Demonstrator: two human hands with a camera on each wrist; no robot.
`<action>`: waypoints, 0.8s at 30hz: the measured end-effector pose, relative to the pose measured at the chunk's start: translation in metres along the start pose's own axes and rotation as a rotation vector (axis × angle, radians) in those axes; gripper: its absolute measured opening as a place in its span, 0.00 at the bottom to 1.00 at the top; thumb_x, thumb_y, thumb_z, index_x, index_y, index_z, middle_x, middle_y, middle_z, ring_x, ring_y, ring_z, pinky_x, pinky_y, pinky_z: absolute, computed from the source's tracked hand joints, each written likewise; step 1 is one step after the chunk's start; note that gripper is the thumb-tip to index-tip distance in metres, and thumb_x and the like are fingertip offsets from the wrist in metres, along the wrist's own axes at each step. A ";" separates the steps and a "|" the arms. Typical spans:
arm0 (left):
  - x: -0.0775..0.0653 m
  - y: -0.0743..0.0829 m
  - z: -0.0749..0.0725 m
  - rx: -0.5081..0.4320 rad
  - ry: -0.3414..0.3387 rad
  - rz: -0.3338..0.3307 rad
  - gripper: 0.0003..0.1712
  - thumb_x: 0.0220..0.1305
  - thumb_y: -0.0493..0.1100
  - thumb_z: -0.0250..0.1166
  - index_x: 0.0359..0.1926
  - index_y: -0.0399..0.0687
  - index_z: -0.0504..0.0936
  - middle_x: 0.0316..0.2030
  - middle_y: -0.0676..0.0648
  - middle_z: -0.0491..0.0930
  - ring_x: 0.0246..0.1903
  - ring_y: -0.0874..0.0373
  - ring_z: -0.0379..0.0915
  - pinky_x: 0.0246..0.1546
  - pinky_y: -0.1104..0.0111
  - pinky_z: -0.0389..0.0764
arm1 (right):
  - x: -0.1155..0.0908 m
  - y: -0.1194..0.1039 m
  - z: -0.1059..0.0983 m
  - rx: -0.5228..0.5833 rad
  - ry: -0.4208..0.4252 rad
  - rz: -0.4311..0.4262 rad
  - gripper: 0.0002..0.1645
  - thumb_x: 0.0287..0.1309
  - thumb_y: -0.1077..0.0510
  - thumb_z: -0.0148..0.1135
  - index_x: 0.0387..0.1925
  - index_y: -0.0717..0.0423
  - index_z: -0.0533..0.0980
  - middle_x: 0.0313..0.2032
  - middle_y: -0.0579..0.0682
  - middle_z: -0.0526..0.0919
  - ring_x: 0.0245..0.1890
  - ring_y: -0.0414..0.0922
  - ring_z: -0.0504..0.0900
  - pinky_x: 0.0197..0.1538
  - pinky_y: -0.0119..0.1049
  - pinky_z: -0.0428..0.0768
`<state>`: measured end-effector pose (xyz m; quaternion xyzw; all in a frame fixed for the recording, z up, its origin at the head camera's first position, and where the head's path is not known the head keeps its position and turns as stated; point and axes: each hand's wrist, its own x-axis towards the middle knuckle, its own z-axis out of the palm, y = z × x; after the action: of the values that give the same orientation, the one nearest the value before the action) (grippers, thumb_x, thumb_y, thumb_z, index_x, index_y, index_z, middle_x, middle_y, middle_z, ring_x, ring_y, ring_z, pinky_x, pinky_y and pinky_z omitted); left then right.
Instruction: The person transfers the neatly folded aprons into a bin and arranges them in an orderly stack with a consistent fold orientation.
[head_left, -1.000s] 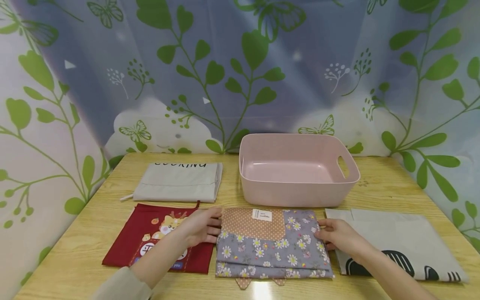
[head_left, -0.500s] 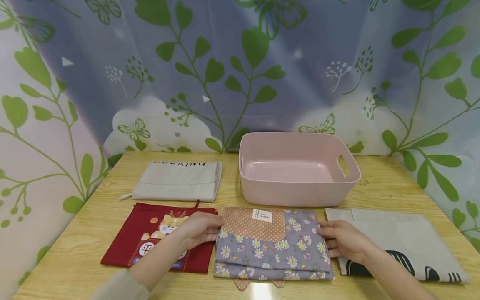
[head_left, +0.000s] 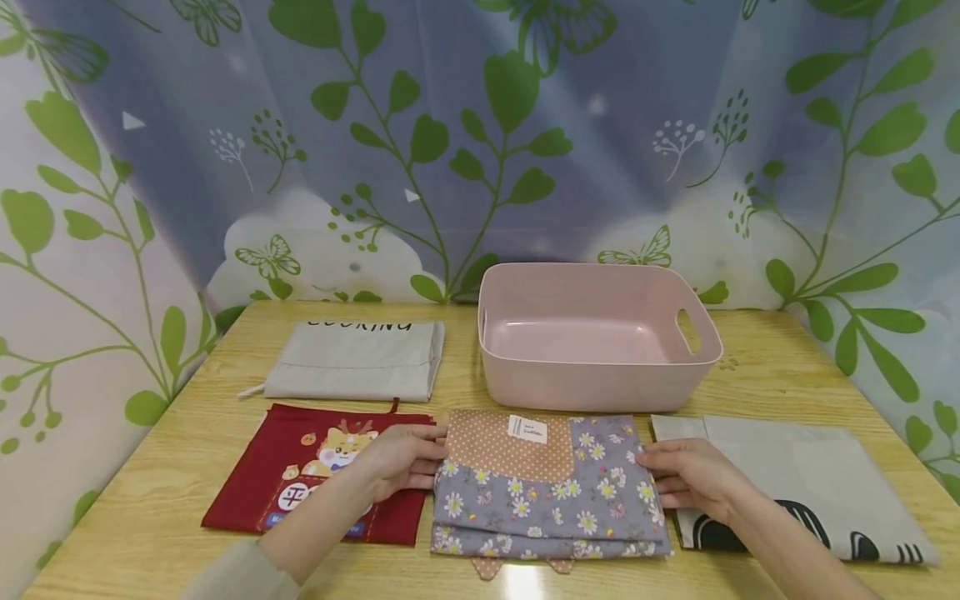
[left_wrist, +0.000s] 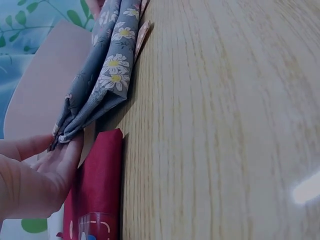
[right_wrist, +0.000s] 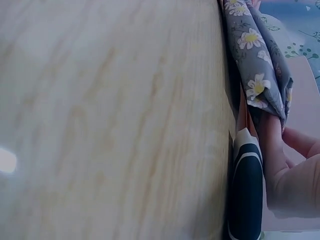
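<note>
A folded grey apron (head_left: 525, 508) with white daisies lies in front of me, a tan polka-dot panel and white label at its far side. My left hand (head_left: 405, 460) pinches its left edge, thumb above and fingers beneath, as the left wrist view shows at the folded layers (left_wrist: 95, 85). On the opposite edge my right hand (head_left: 693, 477) grips it the same way, its fingers (right_wrist: 271, 142) tucked under the daisy fabric (right_wrist: 257, 65). Two small tan tips poke out from the near edge. The fingertips under the cloth are hidden.
Behind the apron stands a pink plastic basin (head_left: 600, 387) with handle holes. A folded red apron (head_left: 247, 483) with a cartoon animal lies left, under my left forearm. Beyond it is a beige folded cloth (head_left: 352, 367) lettered "COOKING". Another beige cloth (head_left: 810, 467) with black print lies right.
The apron and both hands have barely shifted. My right hand's fingers have moved slightly further under the right edge, and the view has tilted a little.
</note>
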<state>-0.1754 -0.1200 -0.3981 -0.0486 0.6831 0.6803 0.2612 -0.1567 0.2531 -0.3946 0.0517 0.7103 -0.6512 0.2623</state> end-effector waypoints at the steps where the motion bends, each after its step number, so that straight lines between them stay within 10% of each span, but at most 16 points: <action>1: 0.000 0.000 0.000 -0.001 0.009 0.000 0.28 0.61 0.31 0.56 0.63 0.30 0.64 0.35 0.45 0.82 0.34 0.56 0.79 0.35 0.64 0.81 | 0.000 0.000 0.000 0.001 0.008 0.002 0.18 0.60 0.57 0.59 0.46 0.68 0.75 0.26 0.48 0.82 0.25 0.41 0.82 0.32 0.34 0.82; 24: -0.005 0.004 0.006 -0.035 0.163 0.030 0.18 0.57 0.32 0.61 0.49 0.28 0.76 0.29 0.46 0.82 0.28 0.57 0.79 0.30 0.68 0.81 | -0.007 -0.004 0.003 0.076 -0.043 -0.022 0.05 0.62 0.62 0.55 0.31 0.53 0.75 0.23 0.44 0.79 0.21 0.36 0.79 0.28 0.29 0.80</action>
<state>-0.1713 -0.1154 -0.3922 -0.0981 0.6908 0.6897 0.1936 -0.1514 0.2520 -0.3879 0.0398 0.6797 -0.6814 0.2684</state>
